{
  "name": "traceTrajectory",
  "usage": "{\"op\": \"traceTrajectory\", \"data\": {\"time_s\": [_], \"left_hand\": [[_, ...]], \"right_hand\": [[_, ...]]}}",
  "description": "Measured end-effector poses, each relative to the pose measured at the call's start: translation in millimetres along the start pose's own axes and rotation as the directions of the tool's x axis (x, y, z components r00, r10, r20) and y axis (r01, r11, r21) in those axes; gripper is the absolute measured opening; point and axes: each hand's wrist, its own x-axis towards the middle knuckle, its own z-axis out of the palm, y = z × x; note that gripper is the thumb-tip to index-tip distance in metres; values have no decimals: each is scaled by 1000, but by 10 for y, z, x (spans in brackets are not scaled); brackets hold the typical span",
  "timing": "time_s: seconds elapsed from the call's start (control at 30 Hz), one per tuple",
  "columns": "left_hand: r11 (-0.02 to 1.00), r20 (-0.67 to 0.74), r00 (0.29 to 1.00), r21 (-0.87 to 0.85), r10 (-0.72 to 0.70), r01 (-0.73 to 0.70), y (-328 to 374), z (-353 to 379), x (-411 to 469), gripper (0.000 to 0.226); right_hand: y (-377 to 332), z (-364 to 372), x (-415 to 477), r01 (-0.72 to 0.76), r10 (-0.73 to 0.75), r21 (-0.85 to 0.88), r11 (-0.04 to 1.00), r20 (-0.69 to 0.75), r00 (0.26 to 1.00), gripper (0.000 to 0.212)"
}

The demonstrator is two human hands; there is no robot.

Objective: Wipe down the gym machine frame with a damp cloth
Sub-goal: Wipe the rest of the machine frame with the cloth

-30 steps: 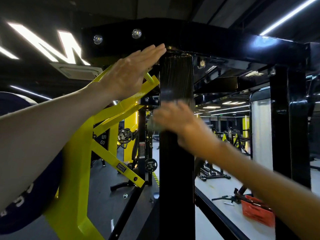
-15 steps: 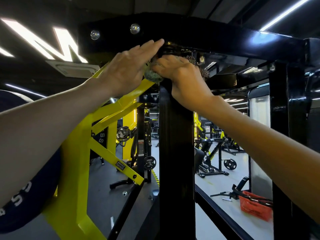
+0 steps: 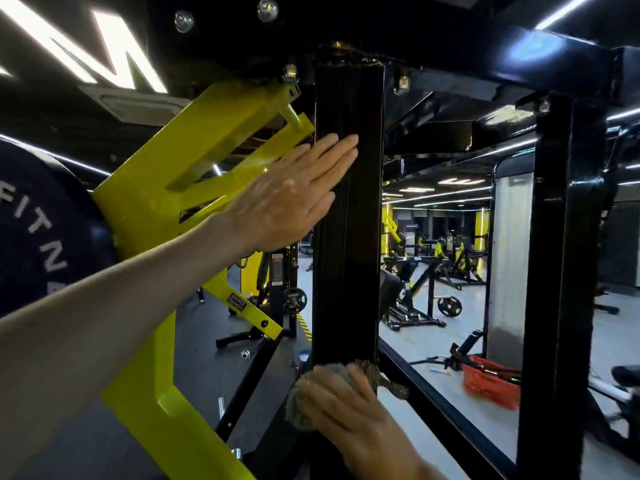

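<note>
A black upright post (image 3: 348,220) of the gym machine frame stands in the middle of the view, streaked with wet lines. My right hand (image 3: 346,410) presses a grey-green cloth (image 3: 374,374) against the post low down, fingers spread over the cloth. My left hand (image 3: 294,199) lies flat with straight fingers against the post's left edge, higher up. It holds nothing. The black top beam (image 3: 450,32) crosses above the post.
A yellow lever arm (image 3: 180,202) with a dark weight plate (image 3: 41,237) sits to the left. A second black upright (image 3: 561,271) stands to the right. A red basket (image 3: 491,382) lies on the floor beyond the lower rail (image 3: 450,410). Other machines fill the background.
My right hand with the cloth has slid from the top of the post down to its lower part. My left hand has dropped from the top beam to the post's mid-height.
</note>
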Motion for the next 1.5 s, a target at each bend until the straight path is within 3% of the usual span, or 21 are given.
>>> {"op": "traceTrajectory", "data": {"time_s": [0.13,0.23,0.4,0.5,0.67,0.8,0.97,1.13,1.33,1.5], "left_hand": [[1000,-18,1000,17,-2,2,48,14,-42,57],[999,-15,1000,32,-11,12,74,14,-49,57],[1000,-29,1000,26,7,-6,55,-2,-62,55],[999,-39,999,18,30,-29,11,-29,-40,53],[1000,-52,999,31,8,-6,50,19,-69,55],[1000,-59,998,16,-26,27,247,163,-217,56],[999,-43,999,26,-20,21,591,335,-613,56],[998,-32,999,65,-7,9,791,374,-819,55],[996,-23,999,87,-29,31,810,368,-828,54],[997,-23,998,51,-54,55,839,373,-837,54]], "right_hand": [[48,-86,-4,54,-53,-16,998,29,998,34],[294,-321,426,37,-39,-33,999,-67,997,32],[780,-762,1223,-90,68,-109,990,-193,979,61],[877,-823,1365,-80,42,-159,984,-230,972,56],[590,-534,1011,-165,122,-141,976,-274,954,47],[115,-183,247,-137,128,-37,990,-194,973,34],[-350,195,-780,42,-38,-39,998,99,994,35],[-130,0,-603,172,-159,-76,982,151,976,34],[291,-379,142,-9,2,-158,987,-49,999,35],[30,-179,-19,-162,154,-59,985,-127,980,36]]}}
